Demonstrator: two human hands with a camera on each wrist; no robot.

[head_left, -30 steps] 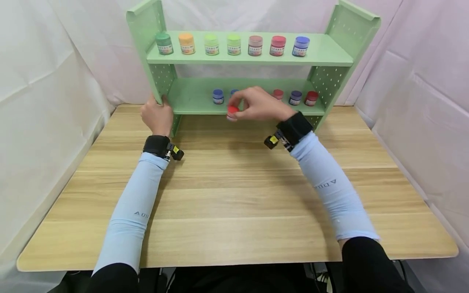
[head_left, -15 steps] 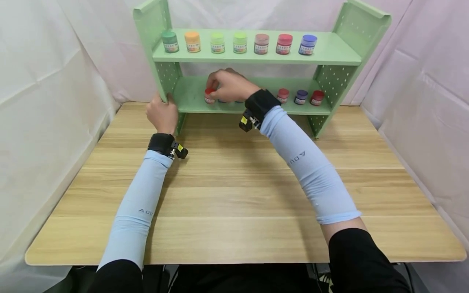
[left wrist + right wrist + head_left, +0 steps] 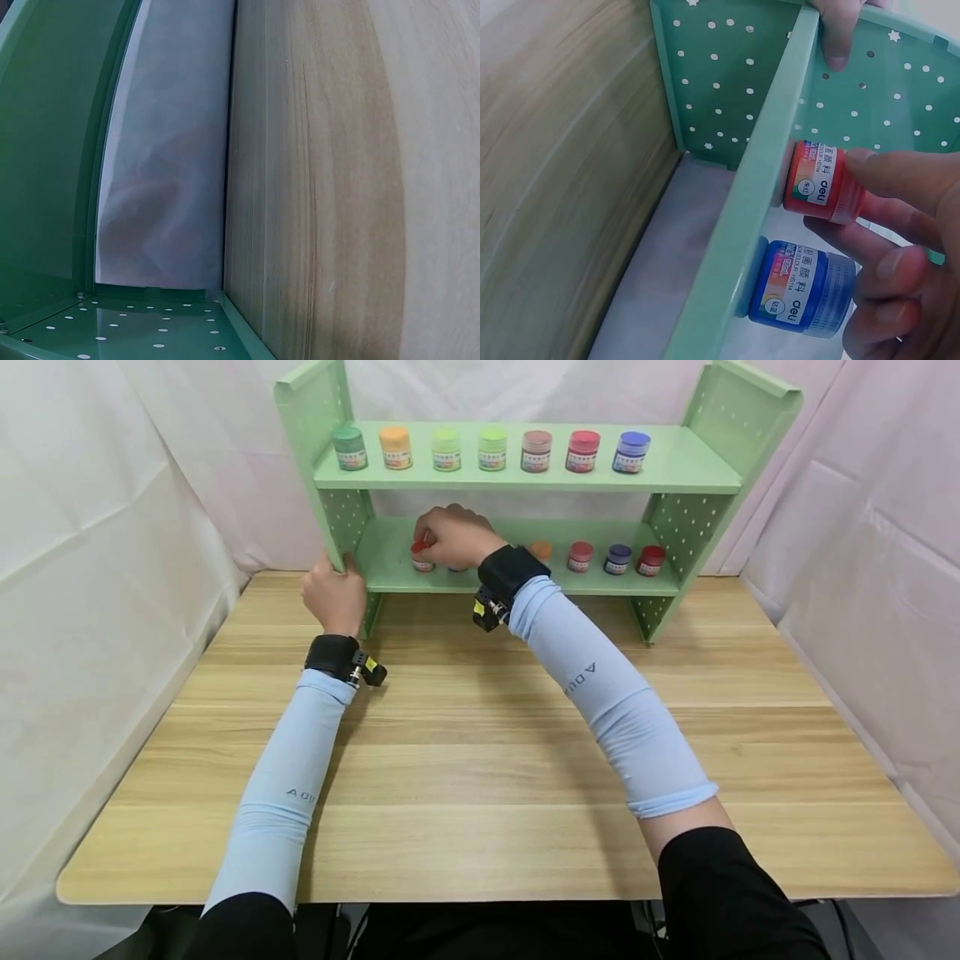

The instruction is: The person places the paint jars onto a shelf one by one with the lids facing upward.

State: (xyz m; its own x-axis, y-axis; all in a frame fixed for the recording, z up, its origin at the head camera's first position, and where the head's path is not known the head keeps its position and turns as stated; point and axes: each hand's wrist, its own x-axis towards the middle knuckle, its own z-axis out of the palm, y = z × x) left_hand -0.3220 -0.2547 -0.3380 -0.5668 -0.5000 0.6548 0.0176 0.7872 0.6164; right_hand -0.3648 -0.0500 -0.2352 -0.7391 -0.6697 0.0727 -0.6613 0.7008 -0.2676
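Note:
My right hand [image 3: 453, 537] pinches a red paint jar [image 3: 821, 180] by its lid, thumb on one side and a finger on the other. The jar's base is at the lower shelf board, near its left end. Just right of it stands a blue paint jar [image 3: 799, 289], mostly covered by the hand in the head view. My left hand [image 3: 335, 597] grips the front edge of the left side panel of the green shelf rack [image 3: 525, 482]. In the right wrist view some fingers [image 3: 838, 30] of that hand show at the panel; the left wrist view shows no hand.
Farther right on the lower board stand an orange jar [image 3: 540, 552], a pinkish-red jar [image 3: 580, 557], a purple-blue jar [image 3: 617, 559] and a dark red jar [image 3: 650, 560]. Several larger jars line the upper board, from green [image 3: 349, 447] to blue [image 3: 630, 452]. A wooden table [image 3: 480, 760] bears the rack.
My right hand has carried the red jar from in front of the lower board leftward, past the blue jars, to the board's left part. The left hand keeps its grip on the panel.

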